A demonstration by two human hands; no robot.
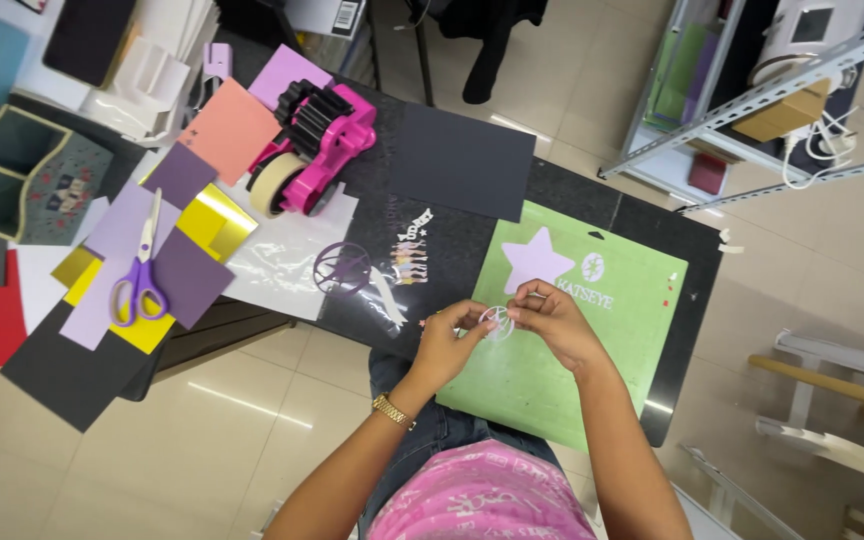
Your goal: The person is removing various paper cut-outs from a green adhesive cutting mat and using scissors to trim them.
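Both hands meet over a green cutting mat (632, 320) on a black table. My left hand (449, 340) and my right hand (552, 322) pinch a small pale round paper cutout (497, 322) between their fingertips. A lilac paper star (535, 260) and a small round lilac cutout (593, 266) lie on the mat beyond the hands. A gold watch (393, 410) sits on my left wrist.
A purple round cutout (342, 268) and small figure cutouts (410, 262) lie left of the mat. Purple scissors (142, 270) rest on coloured paper sheets. A pink tape dispenser (317, 145), a dark card sheet (462, 160), and a metal shelf (752, 110) stand beyond.
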